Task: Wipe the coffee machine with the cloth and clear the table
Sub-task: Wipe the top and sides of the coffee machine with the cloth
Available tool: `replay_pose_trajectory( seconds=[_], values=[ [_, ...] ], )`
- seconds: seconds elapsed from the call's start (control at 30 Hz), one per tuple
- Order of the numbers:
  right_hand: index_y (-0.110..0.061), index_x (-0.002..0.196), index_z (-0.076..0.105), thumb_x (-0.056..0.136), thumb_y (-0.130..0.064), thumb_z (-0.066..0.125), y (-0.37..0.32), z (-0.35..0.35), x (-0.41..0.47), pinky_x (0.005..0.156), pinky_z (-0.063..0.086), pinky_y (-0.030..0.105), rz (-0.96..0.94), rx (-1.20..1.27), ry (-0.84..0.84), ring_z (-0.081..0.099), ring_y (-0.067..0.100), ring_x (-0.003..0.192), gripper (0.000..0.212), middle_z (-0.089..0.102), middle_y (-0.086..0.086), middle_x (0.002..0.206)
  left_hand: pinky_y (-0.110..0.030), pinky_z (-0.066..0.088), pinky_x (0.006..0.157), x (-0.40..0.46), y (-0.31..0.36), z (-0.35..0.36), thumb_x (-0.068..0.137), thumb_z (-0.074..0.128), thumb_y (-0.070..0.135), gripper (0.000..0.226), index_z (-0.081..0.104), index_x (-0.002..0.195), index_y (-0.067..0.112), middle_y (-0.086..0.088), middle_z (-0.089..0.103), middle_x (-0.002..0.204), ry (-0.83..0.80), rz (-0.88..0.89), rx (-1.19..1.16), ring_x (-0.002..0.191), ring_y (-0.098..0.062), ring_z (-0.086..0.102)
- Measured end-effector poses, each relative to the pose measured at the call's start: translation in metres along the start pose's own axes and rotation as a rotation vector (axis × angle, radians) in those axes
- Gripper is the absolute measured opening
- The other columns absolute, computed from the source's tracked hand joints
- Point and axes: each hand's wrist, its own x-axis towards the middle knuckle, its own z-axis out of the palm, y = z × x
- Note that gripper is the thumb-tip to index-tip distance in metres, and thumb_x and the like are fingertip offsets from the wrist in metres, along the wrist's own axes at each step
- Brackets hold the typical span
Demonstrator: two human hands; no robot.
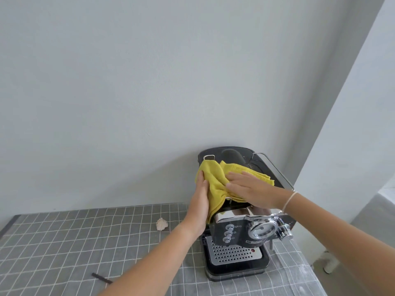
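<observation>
1. You are in the wiping step: the yellow cloth (215, 186) is draped over the top and left shoulder of the coffee machine (241, 229), which stands at the back right of the tabletop (64, 242), close to the wall
2. Your left hand (199, 201) lies flat against the machine's left side with the cloth's hanging edge under its fingers (201, 178); they are stretched out, pressing rather than gripping
3. Your right hand (250, 189) rests palm down on the cloth on the machine's top, fingers spread and nearly straight, closed round nothing
4. The front panel with its knobs and gauge, the chrome band above it and the perforated drip tray (233, 253) lie bare of the cloth, so by my reading much wiping remains
5. The next move likely calls for sliding the cloth forward over the chrome band and down the front, steadying the body with the other hand
6. Clearing has not begun: a small crumpled pale scrap (161, 224) lies left of the machine, and a dark thin stick (102, 278) lies near the front edge
</observation>
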Motion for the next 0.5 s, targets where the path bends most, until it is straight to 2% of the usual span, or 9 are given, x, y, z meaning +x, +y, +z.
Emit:
replay_pose_trajectory(
  seconds=[0.03, 0.07, 0.1, 0.17, 0.2, 0.23, 0.33, 0.43, 0.5],
  values=[
    [0.003, 0.098, 0.058, 0.100, -0.030, 0.025, 0.001, -0.001, -0.001, 0.103, 0.033, 0.042, -0.019, 0.085, 0.036, 0.051, 0.024, 0.109, 0.047, 0.057, 0.014, 0.118, -0.041, 0.035, 0.118, 0.002, 0.001, 0.000, 0.096, 0.032, 0.054, 0.054, 0.027, 0.149, 0.045, 0.006, 0.047, 0.150, 0.001, 0.011, 0.014, 0.134, -0.015, 0.050],
    [0.004, 0.085, 0.058, 0.099, -0.032, 0.028, 0.002, -0.002, 0.001, 0.094, 0.040, 0.045, -0.050, 0.138, 0.090, 0.053, 0.027, 0.093, 0.049, 0.059, 0.015, 0.103, -0.042, 0.036, 0.117, 0.004, 0.000, 0.000, 0.091, 0.035, 0.058, 0.057, 0.030, 0.147, 0.046, 0.005, 0.049, 0.148, 0.003, 0.016, 0.020, 0.133, -0.015, 0.051],
    [0.002, 0.084, 0.061, 0.098, -0.035, 0.030, 0.004, -0.002, 0.006, 0.092, 0.042, 0.046, -0.064, 0.162, 0.121, 0.054, 0.027, 0.090, 0.050, 0.060, 0.011, 0.101, -0.042, 0.038, 0.115, 0.007, 0.001, 0.000, 0.089, 0.036, 0.061, 0.058, 0.033, 0.146, 0.047, 0.004, 0.051, 0.147, 0.007, 0.005, 0.014, 0.132, -0.016, 0.053],
    [-0.014, 0.116, 0.062, 0.098, -0.038, 0.027, 0.008, -0.003, 0.018, 0.110, 0.030, 0.041, -0.058, 0.089, 0.141, 0.047, 0.017, 0.121, 0.046, 0.054, -0.005, 0.131, -0.039, 0.045, 0.108, 0.014, 0.002, 0.001, 0.095, 0.035, 0.056, 0.050, 0.040, 0.143, 0.043, 0.000, 0.057, 0.141, 0.025, 0.008, 0.015, 0.127, -0.017, 0.058],
    [-0.021, 0.132, 0.050, 0.099, -0.039, 0.024, 0.010, -0.005, 0.025, 0.117, 0.017, 0.038, -0.027, 0.011, 0.144, 0.029, 0.014, 0.138, 0.046, 0.040, -0.008, 0.146, -0.035, 0.048, 0.103, 0.017, 0.004, 0.002, 0.099, 0.033, 0.051, 0.044, 0.043, 0.141, 0.040, 0.000, 0.059, 0.138, 0.037, 0.020, 0.024, 0.124, -0.017, 0.059],
    [-0.024, 0.139, 0.040, 0.099, -0.040, 0.021, 0.012, -0.007, 0.033, 0.120, 0.008, 0.037, 0.006, -0.053, 0.143, 0.013, 0.013, 0.145, 0.047, 0.026, -0.009, 0.153, -0.030, 0.049, 0.098, 0.020, 0.005, 0.003, 0.102, 0.032, 0.046, 0.041, 0.045, 0.140, 0.037, 0.000, 0.061, 0.136, 0.047, 0.030, 0.024, 0.124, -0.017, 0.059],
    [-0.032, 0.144, 0.025, 0.098, -0.041, 0.021, 0.022, -0.013, 0.060, 0.120, 0.002, 0.039, 0.075, -0.145, 0.116, -0.001, 0.017, 0.146, 0.048, 0.008, -0.005, 0.159, -0.030, 0.044, 0.101, 0.031, 0.009, 0.003, 0.103, 0.031, 0.040, 0.040, 0.044, 0.141, 0.033, -0.001, 0.057, 0.139, 0.080, 0.062, 0.030, 0.129, -0.018, 0.053],
    [-0.028, 0.146, 0.017, 0.095, -0.043, 0.023, 0.028, -0.014, 0.088, 0.120, 0.004, 0.044, 0.118, -0.230, 0.127, -0.001, 0.023, 0.146, 0.053, 0.007, 0.003, 0.159, -0.026, 0.045, 0.101, 0.041, 0.013, 0.003, 0.104, 0.029, 0.037, 0.042, 0.040, 0.144, 0.034, -0.001, 0.055, 0.141, 0.093, 0.044, 0.009, 0.130, -0.018, 0.053],
    [-0.025, 0.147, 0.014, 0.095, -0.044, 0.024, 0.028, -0.015, 0.102, 0.119, 0.004, 0.047, 0.162, -0.241, 0.132, 0.000, 0.028, 0.146, 0.057, 0.007, 0.006, 0.159, -0.031, 0.047, 0.103, 0.048, 0.015, 0.002, 0.103, 0.031, 0.041, 0.042, 0.042, 0.143, 0.035, -0.001, 0.058, 0.138, 0.102, 0.019, 0.005, 0.127, -0.018, 0.056]
  ],
)
